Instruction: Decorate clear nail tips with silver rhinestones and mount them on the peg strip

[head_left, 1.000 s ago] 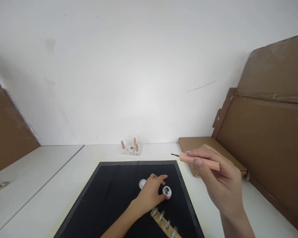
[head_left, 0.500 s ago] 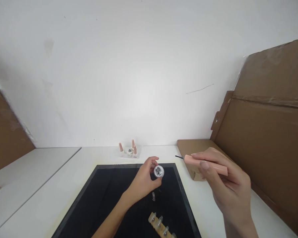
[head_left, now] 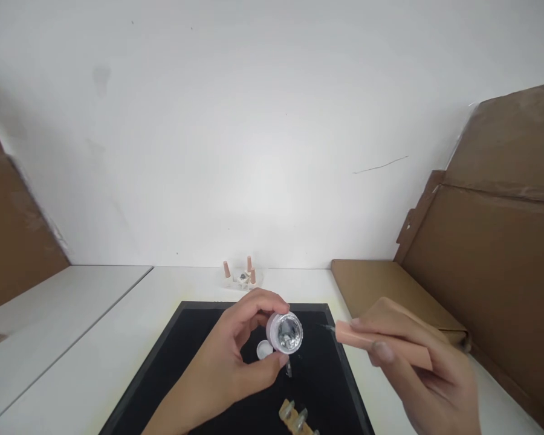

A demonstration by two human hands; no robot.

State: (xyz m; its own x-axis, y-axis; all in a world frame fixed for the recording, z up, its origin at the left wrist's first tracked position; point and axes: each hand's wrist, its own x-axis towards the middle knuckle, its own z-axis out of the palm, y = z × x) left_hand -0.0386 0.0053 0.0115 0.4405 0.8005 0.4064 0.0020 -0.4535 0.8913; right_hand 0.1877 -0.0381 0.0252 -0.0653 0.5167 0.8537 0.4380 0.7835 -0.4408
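Observation:
My left hand (head_left: 236, 356) grips a small open jar (head_left: 286, 333) between thumb and fingers. The jar tilts toward me and shows shiny silver stuff inside. A small round white lid (head_left: 265, 349) lies behind my left hand on the black mat (head_left: 199, 338). In my right hand (head_left: 428, 368) is a nail polish brush (head_left: 381, 343) with a long pink handle. Its thin bristle end points left at the jar, a short gap away. Below the jar lies a clear nail tip (head_left: 289, 368), partly hidden. A wooden strip (head_left: 294, 417) at the bottom edge carries several clear nail tips.
At the back, several bottles with pink caps (head_left: 252, 276) stand in a clear holder (head_left: 242, 283) on the white table (head_left: 163, 287). A flat cardboard box (head_left: 385, 284) lies on the right, with a tall cardboard panel (head_left: 503, 229) beside it. Behind is a white wall (head_left: 254, 151).
My left hand has brought the jar nearer to me, so its silver inside shows larger. The brush in my right hand has come lower. The white lid now shows.

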